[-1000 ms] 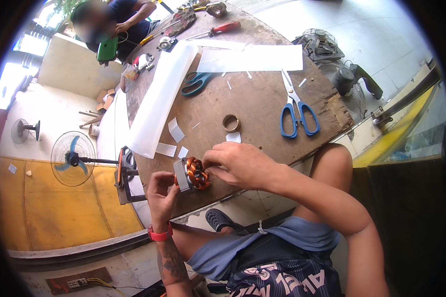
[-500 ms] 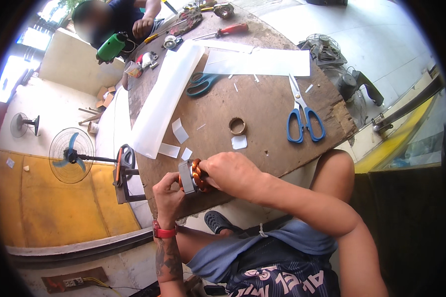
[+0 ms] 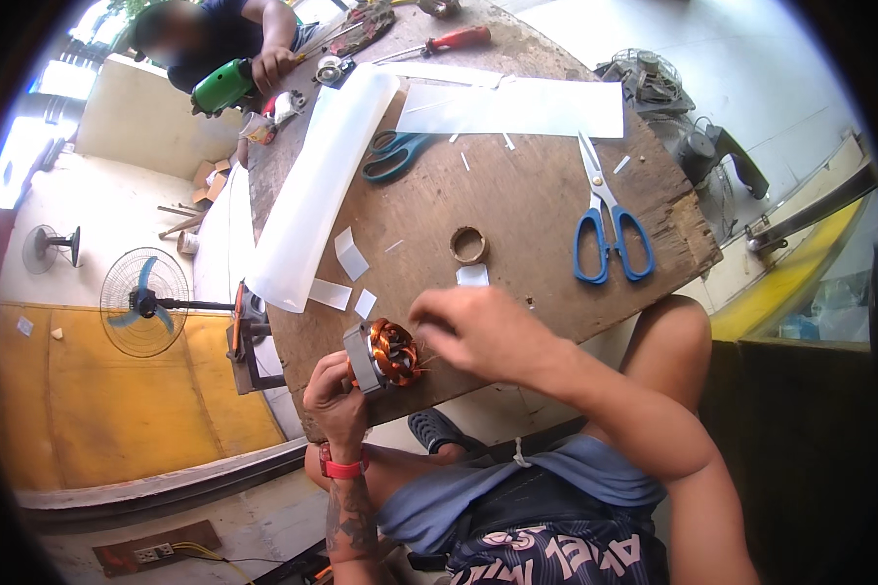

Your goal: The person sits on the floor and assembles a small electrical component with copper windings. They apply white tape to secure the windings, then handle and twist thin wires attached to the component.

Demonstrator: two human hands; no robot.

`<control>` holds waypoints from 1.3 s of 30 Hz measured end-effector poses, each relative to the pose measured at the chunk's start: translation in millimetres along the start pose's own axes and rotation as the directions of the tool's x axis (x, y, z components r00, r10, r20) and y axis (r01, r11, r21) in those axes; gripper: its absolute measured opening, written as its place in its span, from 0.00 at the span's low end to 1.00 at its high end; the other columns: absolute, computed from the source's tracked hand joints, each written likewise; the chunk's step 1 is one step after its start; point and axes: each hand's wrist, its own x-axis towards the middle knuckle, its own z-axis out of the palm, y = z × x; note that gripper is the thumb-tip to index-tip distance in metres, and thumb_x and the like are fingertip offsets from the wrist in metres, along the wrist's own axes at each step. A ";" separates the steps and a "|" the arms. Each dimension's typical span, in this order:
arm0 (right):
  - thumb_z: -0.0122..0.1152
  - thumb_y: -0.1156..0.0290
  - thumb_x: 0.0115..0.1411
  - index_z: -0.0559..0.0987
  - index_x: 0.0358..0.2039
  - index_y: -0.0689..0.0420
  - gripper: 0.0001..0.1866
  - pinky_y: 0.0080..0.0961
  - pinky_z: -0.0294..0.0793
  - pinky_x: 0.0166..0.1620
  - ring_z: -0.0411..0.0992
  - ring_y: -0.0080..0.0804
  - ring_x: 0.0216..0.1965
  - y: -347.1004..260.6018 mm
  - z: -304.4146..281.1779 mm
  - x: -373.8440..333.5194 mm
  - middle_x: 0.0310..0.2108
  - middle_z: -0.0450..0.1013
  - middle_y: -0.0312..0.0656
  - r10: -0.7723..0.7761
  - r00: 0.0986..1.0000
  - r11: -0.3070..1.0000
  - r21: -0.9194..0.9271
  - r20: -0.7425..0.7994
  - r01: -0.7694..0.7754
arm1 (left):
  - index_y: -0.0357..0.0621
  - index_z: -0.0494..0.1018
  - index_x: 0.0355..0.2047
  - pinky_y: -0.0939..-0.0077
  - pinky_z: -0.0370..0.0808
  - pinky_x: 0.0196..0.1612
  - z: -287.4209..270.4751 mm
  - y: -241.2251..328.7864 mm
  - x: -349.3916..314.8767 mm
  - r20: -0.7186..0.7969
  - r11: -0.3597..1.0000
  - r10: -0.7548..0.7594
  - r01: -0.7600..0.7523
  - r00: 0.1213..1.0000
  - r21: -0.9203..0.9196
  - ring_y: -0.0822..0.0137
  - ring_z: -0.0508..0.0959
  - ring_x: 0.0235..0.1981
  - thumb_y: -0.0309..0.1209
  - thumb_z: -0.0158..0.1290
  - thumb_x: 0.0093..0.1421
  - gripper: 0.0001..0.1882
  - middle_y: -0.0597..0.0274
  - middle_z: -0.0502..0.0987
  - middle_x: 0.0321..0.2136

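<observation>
- Between the two hands, at the near edge of the wooden table: copper-wound motor core, held up, grey metal band on its left side.
- Pointing: winding end faces right, toward the right hand; grey side faces the left hand. Axis through the windings runs roughly left to right; the band's long side stands nearly upright, top leaning a little left.
- Left hand: thumb and fingers closed on the grey side from below and left; red wristwatch on that wrist.
- Right hand: fingers bent, tips just beside the windings. Cannot tell if it pinches one of the thin wires sticking out there.
- Edges: table's near edge passes below the core and under the right forearm; left edge runs close to the left hand, the near-left corner right by it.
- Room: a narrow gap between right fingertips and windings. Beyond the right hand, a white piece near the knuckles, then a tape ring; wood stretches right from these to the blue-handled scissors.
- Beyond the left hand: small white cut pieces, then a long rolled white sheet bounding that side.
</observation>
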 end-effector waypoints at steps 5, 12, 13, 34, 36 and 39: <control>0.62 0.71 0.65 0.83 0.42 0.61 0.09 0.45 0.80 0.50 0.81 0.52 0.44 12.8 -18.7 2.4 0.38 0.82 0.51 -0.043 0.993 0.999 0.023 -0.113 0.046 | 0.34 0.84 0.40 0.81 0.75 0.43 -5.6 11.0 7.5 0.135 0.998 -0.060 0.057 0.989 0.023 0.73 0.79 0.41 0.12 0.65 0.53 0.13 0.64 0.80 0.40; 0.69 0.68 0.61 0.84 0.44 0.54 0.11 0.39 0.77 0.50 0.79 0.41 0.44 10.7 8.6 -7.4 0.37 0.81 0.42 -0.195 0.977 0.964 -0.167 0.082 0.206 | 0.33 0.83 0.42 0.79 0.75 0.44 7.3 26.4 6.7 0.073 0.984 -0.116 0.104 0.991 0.142 0.74 0.79 0.40 0.17 0.65 0.56 0.13 0.62 0.79 0.40; 0.67 0.69 0.61 0.84 0.47 0.52 0.13 0.37 0.76 0.53 0.78 0.38 0.47 11.4 9.3 -9.3 0.39 0.82 0.38 -0.212 0.970 0.944 -0.233 0.121 0.236 | 0.33 0.83 0.43 0.79 0.76 0.44 9.7 27.8 5.6 0.054 0.981 -0.093 0.082 0.994 0.175 0.73 0.79 0.39 0.17 0.65 0.56 0.13 0.62 0.79 0.40; 0.68 0.68 0.64 0.81 0.40 0.58 0.09 0.39 0.81 0.43 0.80 0.45 0.38 3.9 16.4 -0.6 0.35 0.79 0.44 -0.159 0.985 0.986 -0.067 -0.066 0.155 | 0.34 0.83 0.41 0.83 0.74 0.39 -1.3 25.2 3.8 0.013 0.947 -0.276 0.270 0.961 0.171 0.80 0.76 0.33 0.16 0.65 0.55 0.13 0.70 0.82 0.30; 0.69 0.69 0.62 0.80 0.40 0.59 0.10 0.38 0.81 0.42 0.80 0.44 0.38 -0.8 23.7 1.2 0.35 0.79 0.44 -0.180 0.983 0.972 -0.160 -0.020 0.175 | 0.33 0.82 0.43 0.82 0.77 0.40 -2.9 23.5 4.9 0.034 0.956 -0.238 0.228 0.971 0.185 0.80 0.79 0.35 0.18 0.66 0.57 0.12 0.69 0.83 0.32; 0.67 0.71 0.60 0.80 0.41 0.61 0.11 0.34 0.84 0.42 0.81 0.41 0.41 -3.9 30.9 2.2 0.36 0.80 0.47 -0.180 0.981 0.933 -0.306 0.065 0.191 | 0.32 0.81 0.44 0.82 0.78 0.40 1.2 19.4 5.3 0.019 0.959 -0.198 0.190 0.980 0.210 0.79 0.80 0.35 0.18 0.66 0.58 0.12 0.68 0.83 0.33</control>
